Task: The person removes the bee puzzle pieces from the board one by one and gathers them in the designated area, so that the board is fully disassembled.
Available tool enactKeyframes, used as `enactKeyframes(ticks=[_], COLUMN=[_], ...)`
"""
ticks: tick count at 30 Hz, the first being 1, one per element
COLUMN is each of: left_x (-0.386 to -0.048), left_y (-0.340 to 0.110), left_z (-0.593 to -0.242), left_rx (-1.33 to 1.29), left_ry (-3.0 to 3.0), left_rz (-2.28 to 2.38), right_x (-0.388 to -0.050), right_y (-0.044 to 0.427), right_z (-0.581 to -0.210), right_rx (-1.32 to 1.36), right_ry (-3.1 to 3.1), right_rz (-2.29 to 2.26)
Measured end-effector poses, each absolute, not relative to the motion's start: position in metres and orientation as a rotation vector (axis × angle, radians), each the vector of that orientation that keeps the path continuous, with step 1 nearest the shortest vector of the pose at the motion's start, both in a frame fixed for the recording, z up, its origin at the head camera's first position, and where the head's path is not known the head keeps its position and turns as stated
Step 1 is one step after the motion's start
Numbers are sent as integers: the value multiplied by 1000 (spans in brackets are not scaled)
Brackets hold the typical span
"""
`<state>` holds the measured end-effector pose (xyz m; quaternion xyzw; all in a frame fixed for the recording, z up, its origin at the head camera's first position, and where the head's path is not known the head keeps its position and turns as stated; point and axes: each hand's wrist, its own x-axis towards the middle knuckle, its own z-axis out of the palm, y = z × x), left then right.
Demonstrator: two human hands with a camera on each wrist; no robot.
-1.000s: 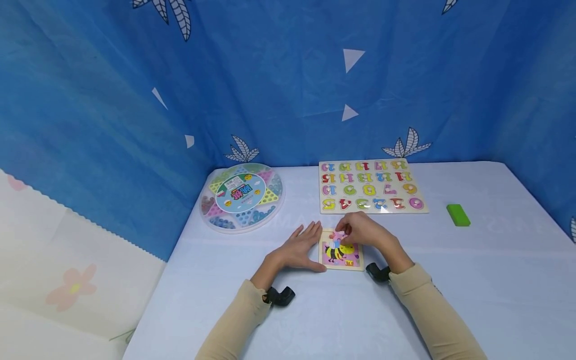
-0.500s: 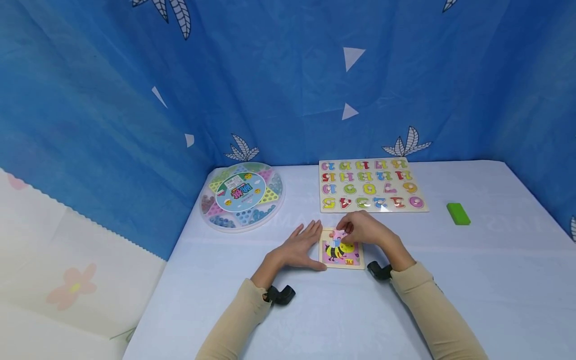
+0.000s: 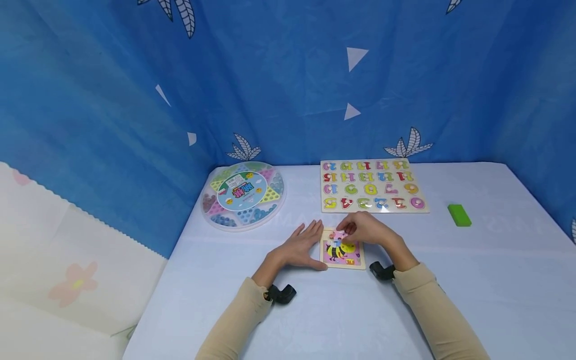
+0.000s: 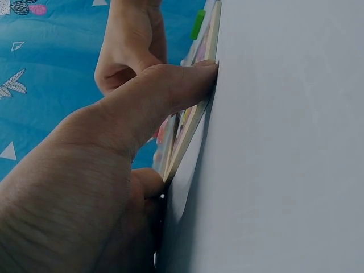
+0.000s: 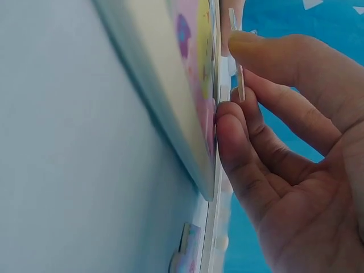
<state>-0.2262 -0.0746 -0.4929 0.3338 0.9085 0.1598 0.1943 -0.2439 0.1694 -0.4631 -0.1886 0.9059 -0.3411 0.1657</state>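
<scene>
My left hand (image 3: 297,250) lies with its fingers extended along the left side of a small wooden bee puzzle (image 3: 346,266). In the left wrist view its thumb (image 4: 187,85) rests on the puzzle's frame edge. Above the upper part of the puzzle, my right hand (image 3: 366,231) pinches a thin jigsaw piece (image 5: 240,82) between thumb and fingers. The right wrist view shows that piece edge-on and raised off the board, so its printed face is hidden there. The bee picture, yellow and black on pink, shows below the right fingers. Part of the puzzle's upper right is covered by that hand.
Behind the puzzle lies a wooden number board (image 3: 375,187). A round game box (image 3: 243,195) with coloured compartments stands at the back left. At the right is a green block (image 3: 459,215). A blue curtain (image 3: 288,90) hangs along the table's far edge.
The right hand stays over the puzzle with the jigsaw piece in its fingers, its wrist shifting very slightly. The left hand keeps its place at the frame. The head view has drifted a little.
</scene>
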Motion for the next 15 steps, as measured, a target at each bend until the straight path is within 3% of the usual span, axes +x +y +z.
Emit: enactKeyframes(ticks=[15], left_x=[-227], left_y=[-72], left_z=[-493], left_rx=[915], left_ry=[2547], left_rz=[447], right_x=[-239], right_y=[189], right_z=[-461], right_rx=[-502], right_ry=[2609], right_rz=[-982])
